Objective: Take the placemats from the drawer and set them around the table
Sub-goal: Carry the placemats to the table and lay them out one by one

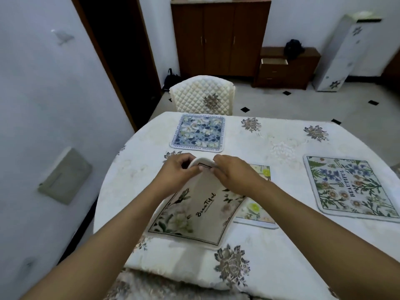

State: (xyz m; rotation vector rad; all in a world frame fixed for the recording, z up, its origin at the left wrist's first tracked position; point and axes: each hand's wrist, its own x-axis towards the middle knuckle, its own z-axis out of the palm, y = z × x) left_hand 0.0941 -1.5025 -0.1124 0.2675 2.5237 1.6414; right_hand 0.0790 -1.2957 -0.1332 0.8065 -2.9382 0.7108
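Note:
My left hand (177,171) and my right hand (232,174) both pinch the far edge of a cream floral placemat (194,215) and lift it off the table; its near edge rests on the cloth. Under its right side lies a yellow-flowered placemat (256,211), mostly covered. A blue floral placemat (198,133) lies flat at the far side, in front of the chair. A green and blue floral placemat (350,187) lies flat at the right. The open drawer (274,61) shows in the low cabinet at the back.
The table (281,135) wears a cream floral cloth. A quilted chair (202,95) stands at its far side. A white wall runs close along the left. A tall wooden cupboard (218,37) and a low drawer cabinet (287,68) stand across the tiled floor.

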